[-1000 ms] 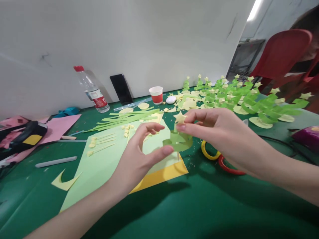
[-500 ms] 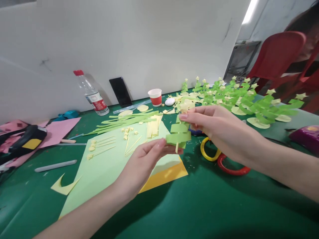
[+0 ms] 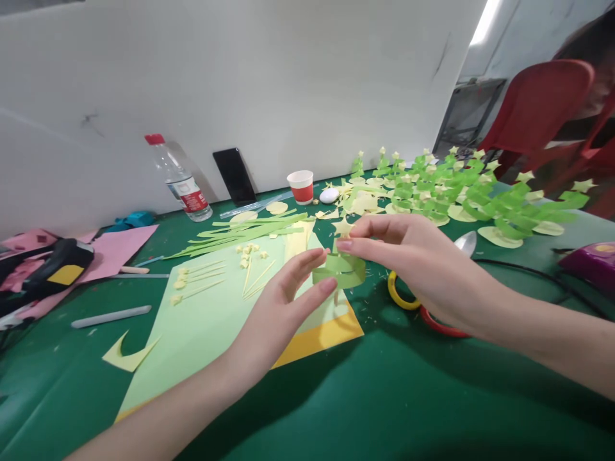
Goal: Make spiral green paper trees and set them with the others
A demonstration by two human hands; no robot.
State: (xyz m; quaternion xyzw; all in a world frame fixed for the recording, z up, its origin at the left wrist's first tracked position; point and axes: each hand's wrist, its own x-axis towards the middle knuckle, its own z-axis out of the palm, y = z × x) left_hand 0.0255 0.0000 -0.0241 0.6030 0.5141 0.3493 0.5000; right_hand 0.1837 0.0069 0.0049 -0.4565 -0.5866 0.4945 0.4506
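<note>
Centrally, above the counter [image 3: 384,390], the right hand [image 3: 413,256] pinches a folded green paper piece [image 3: 348,274] near its top, thumb just below the pale star [image 3: 343,227]; this grip presumably leaves the folds unobstructed. The left hand [image 3: 273,301] is partly open, thumb and fingers apart at the piece's left edge; whether they touch it, I cannot tell. Below lies the pale green sheet [image 3: 196,339], bearing pale-tipped sticks [image 3: 200,275] side by side, probably spaced for single pickup. Scissors [image 3: 393,291] lie beside the right hand, apparently for ready reach. Farther back lie loose green strips [image 3: 240,230]. Beyond, star-topped pieces [image 3: 509,208] stand on round bases [image 3: 500,237], and a phone [image 3: 234,176] leans against the white panel [image 3: 336,83].
</note>
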